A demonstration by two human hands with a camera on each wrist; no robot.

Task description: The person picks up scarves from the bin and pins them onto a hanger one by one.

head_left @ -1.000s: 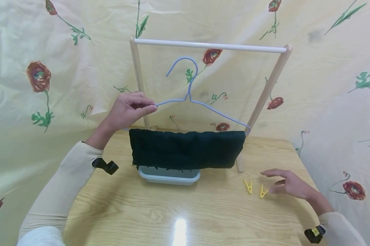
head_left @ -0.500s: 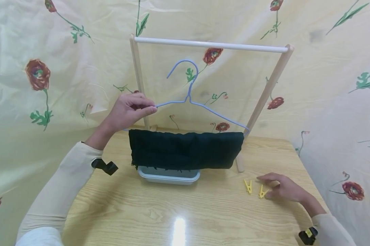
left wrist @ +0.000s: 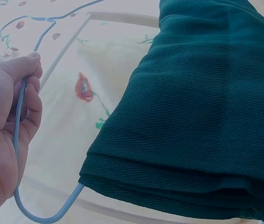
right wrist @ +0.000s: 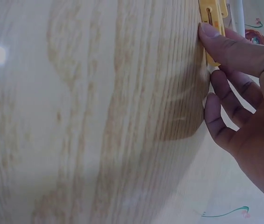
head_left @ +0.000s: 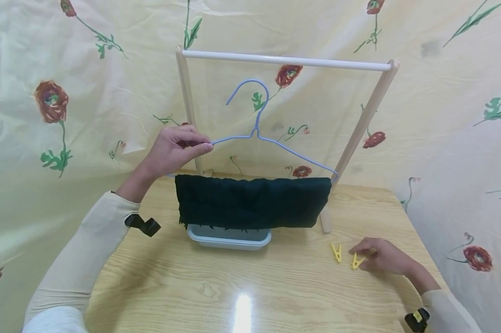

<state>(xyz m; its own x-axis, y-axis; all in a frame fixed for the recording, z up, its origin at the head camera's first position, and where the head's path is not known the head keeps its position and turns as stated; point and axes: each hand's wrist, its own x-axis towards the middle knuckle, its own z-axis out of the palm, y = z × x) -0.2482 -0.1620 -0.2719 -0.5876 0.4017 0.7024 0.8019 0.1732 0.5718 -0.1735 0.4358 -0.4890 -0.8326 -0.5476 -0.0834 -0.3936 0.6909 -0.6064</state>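
Floral curtain [head_left: 121, 92] behind hanger [head_left: 257, 123]; left hand [head_left: 174, 147] grips it, right hand [head_left: 382, 255] seemingly pinches clothespin [head_left: 356, 263]; tilting could slide cloth [head_left: 253, 202] off.

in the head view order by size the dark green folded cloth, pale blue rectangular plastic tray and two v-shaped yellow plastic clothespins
1. Dark green cloth
2. Pale blue tray, partly hidden
3. Two yellow clothespins: too alike to rank
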